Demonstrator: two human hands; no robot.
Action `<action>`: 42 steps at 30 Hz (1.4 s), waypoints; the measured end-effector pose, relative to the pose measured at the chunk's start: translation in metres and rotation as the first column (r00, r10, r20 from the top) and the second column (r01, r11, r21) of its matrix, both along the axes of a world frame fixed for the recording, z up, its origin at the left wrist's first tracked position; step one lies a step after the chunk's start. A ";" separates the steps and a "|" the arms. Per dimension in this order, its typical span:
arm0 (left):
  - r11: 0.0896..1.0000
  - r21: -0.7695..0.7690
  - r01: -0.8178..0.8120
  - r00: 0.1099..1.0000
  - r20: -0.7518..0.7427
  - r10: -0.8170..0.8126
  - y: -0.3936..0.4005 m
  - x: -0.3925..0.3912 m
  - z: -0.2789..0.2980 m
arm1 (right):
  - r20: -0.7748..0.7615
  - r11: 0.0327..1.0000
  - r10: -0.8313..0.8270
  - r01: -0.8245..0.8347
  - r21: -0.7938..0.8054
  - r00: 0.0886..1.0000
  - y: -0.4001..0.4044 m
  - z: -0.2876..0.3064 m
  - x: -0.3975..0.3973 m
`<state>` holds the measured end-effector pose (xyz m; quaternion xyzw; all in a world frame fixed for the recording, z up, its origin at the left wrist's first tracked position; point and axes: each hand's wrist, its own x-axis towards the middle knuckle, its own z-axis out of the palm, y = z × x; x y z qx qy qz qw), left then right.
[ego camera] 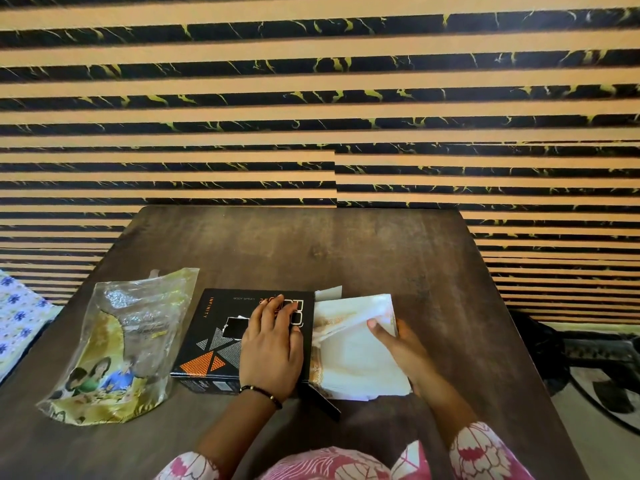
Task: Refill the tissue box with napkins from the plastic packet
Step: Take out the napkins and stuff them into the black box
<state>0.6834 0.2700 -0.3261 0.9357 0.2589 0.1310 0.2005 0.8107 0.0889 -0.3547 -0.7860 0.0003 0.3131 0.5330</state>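
Both hands low in the frame, forearms reaching up from the bottom edge.

The left hand [272, 348] lies palm-down at lower centre, fingers spread flat and pointing up-frame, a dark beaded band at the wrist. The right hand [398, 344], right of centre, is turned on edge, thumb raised, fingers apparently curled underneath and hidden. Both sleeves are pink-and-white patterned.

We see two bare forearms. The left hand [272, 344] has a thin black bead bracelet [261, 394] with small gold beads at the wrist. Both sleeves [485, 452] are white with a pink floral print, matching the garment at 6 o'clock.
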 end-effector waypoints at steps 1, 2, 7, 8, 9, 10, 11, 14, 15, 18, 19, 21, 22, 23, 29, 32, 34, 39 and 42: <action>1.000 0.001 0.000 1.000 -0.002 0.000 0.000 0.000 0.000 | 0.001 0.999 -0.026 0.026 -0.032 1.000 0.002 0.002 0.000; 1.000 0.001 0.000 1.000 -0.004 0.000 0.000 0.000 0.000 | 0.008 0.998 -0.042 0.042 -0.054 0.999 0.005 0.003 0.001; 1.000 -0.004 0.002 1.000 -0.013 -0.002 0.000 -0.001 0.000 | -0.009 0.982 -0.025 0.023 -0.187 1.000 0.009 0.001 0.005; 1.000 -0.004 -0.001 1.000 -0.014 0.001 0.000 0.000 -0.001 | -0.023 0.979 -0.027 0.022 -0.202 0.999 0.008 0.000 0.005; 1.000 0.001 -0.003 1.000 -0.016 0.003 0.000 0.001 -0.001 | -0.022 0.978 -0.029 0.024 -0.207 0.999 0.007 0.001 0.004; 1.000 0.009 -0.005 1.000 -0.020 0.005 0.000 0.001 -0.001 | -0.017 0.976 -0.031 0.027 -0.216 0.999 0.006 0.005 0.002; 1.000 0.018 -0.004 1.000 -0.025 0.005 0.000 0.002 -0.001 | -0.004 0.972 -0.022 0.020 -0.236 1.000 0.004 0.007 -0.002; 0.999 0.044 0.003 0.999 -0.040 -0.001 0.000 0.001 -0.002 | 0.325 0.892 0.104 0.057 -0.449 0.940 -0.001 0.011 -0.017; 0.999 0.047 0.003 0.999 -0.043 -0.001 0.000 0.001 -0.002 | 0.486 0.849 0.188 0.108 -0.518 0.853 -0.002 0.014 -0.024; 0.999 0.051 0.000 0.999 -0.046 0.002 -0.001 0.001 -0.003 | 0.798 0.882 0.411 0.027 -0.470 0.441 0.002 0.020 -0.034; 0.999 0.055 0.000 0.999 -0.045 0.002 -0.001 0.001 -0.003 | 0.813 0.868 0.494 -0.118 -0.483 0.307 0.006 0.020 -0.037; 0.998 0.056 0.002 0.999 -0.044 0.000 -0.001 0.001 -0.003 | 0.755 0.757 0.629 -0.370 -0.539 0.187 0.018 0.018 -0.040; 0.998 0.056 0.003 0.999 -0.044 0.000 -0.001 0.001 -0.003 | 0.714 0.706 0.674 -0.449 -0.547 0.190 0.024 0.017 -0.039; 0.998 0.058 0.003 0.999 -0.044 -0.001 -0.001 0.001 -0.003 | 0.669 0.666 0.713 -0.503 -0.551 0.211 0.031 0.015 -0.036; 0.998 0.065 0.008 0.999 -0.039 -0.005 -0.002 0.000 -0.003 | 0.448 0.483 0.872 -0.503 -0.716 0.200 0.054 0.006 -0.028; 0.998 0.070 0.006 0.999 -0.049 -0.003 -0.002 0.001 -0.002 | 0.493 0.515 0.849 -0.509 -0.690 0.190 0.054 0.004 -0.033; 0.998 0.068 0.006 0.999 -0.048 -0.003 -0.002 0.000 -0.003 | 0.644 0.681 0.712 -0.499 -0.536 0.279 0.047 0.005 -0.035; 0.998 0.057 0.001 0.998 -0.063 0.002 -0.003 0.000 -0.003 | 0.606 0.963 0.087 0.089 -0.254 0.791 -0.005 -0.008 -0.023; 0.999 0.049 -0.003 0.999 -0.053 0.006 -0.004 0.002 -0.002 | 0.169 0.929 0.033 0.032 -0.369 0.985 -0.018 -0.012 -0.017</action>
